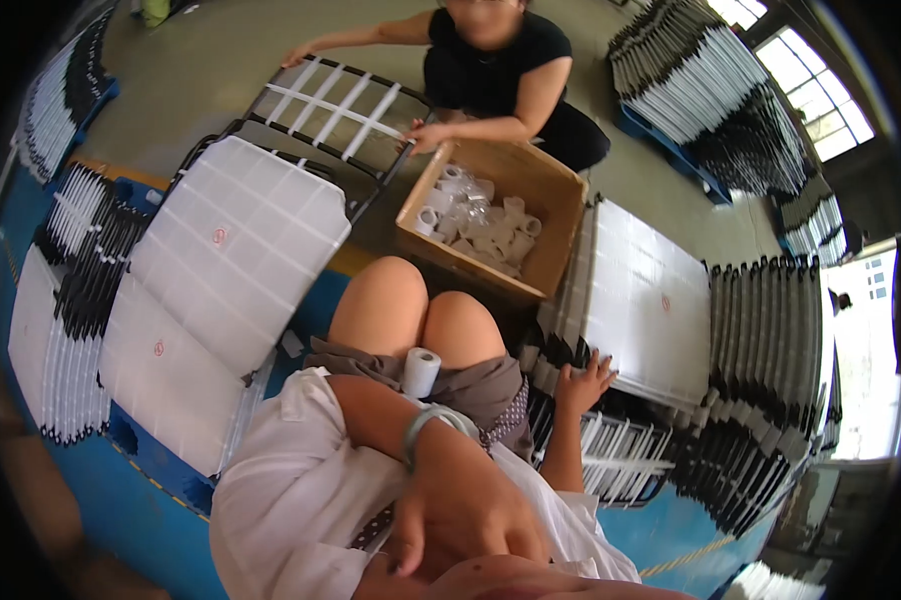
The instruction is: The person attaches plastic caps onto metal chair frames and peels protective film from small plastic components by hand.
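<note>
My left hand point(471, 510), with a pale bangle point(416, 435) on its wrist, is bent back against my upper chest. Its thumb stands apart, its other fingertips are partly hidden, and nothing shows in it. On the right, my right hand point(588, 382) rests with spread fingers at the near edge of a stack of white panels point(651, 300). A roll of white tape point(422, 372) stands on my lap, between my thighs.
An open cardboard box point(563, 215) with rolls and clear plastic stands beyond my knees. Behind it a crouching person point(501, 70) holds a black frame with white straps point(336, 105). White panels point(241, 230) lie at the left; stacked frames point(766, 350) stand at the right.
</note>
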A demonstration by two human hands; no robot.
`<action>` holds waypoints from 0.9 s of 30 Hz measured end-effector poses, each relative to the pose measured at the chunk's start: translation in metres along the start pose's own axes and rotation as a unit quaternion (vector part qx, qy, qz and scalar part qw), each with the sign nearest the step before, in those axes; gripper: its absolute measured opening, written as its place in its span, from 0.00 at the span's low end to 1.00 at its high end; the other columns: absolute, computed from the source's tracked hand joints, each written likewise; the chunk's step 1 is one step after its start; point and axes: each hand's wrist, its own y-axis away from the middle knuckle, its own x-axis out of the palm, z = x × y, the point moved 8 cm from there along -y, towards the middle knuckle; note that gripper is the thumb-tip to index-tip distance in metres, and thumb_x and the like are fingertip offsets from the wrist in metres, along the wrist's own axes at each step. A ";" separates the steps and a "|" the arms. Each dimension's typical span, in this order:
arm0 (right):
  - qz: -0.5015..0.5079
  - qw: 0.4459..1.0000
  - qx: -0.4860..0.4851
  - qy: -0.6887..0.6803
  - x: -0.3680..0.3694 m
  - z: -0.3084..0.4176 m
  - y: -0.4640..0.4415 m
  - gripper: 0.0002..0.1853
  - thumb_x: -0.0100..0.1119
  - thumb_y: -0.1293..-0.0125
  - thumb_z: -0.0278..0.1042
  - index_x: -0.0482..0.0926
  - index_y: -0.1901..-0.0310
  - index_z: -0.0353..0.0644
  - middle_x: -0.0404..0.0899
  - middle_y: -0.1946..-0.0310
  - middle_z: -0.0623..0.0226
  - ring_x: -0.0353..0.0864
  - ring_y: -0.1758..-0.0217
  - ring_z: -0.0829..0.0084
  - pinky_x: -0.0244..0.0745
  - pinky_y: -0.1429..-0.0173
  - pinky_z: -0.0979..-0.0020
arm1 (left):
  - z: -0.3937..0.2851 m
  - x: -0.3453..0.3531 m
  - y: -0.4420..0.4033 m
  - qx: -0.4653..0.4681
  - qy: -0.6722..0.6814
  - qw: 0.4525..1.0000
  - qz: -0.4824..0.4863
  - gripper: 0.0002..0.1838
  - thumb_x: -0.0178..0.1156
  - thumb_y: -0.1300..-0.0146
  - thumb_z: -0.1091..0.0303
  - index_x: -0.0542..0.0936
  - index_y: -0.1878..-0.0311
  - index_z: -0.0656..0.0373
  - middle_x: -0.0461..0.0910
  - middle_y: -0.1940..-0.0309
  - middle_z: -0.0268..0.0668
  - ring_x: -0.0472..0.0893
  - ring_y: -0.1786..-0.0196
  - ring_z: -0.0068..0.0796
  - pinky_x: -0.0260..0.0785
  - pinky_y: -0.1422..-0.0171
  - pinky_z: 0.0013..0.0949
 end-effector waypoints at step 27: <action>0.084 0.990 0.046 0.107 -0.006 0.012 -0.005 0.34 0.61 0.55 0.40 0.68 0.40 0.49 0.53 0.33 0.48 0.42 0.29 0.42 0.39 0.33 0.36 | 0.018 -0.119 0.119 -0.256 -0.487 0.816 -0.177 0.10 0.61 0.46 0.60 0.79 0.67 0.57 0.79 0.63 0.38 0.76 0.57 0.45 0.67 0.53 0.41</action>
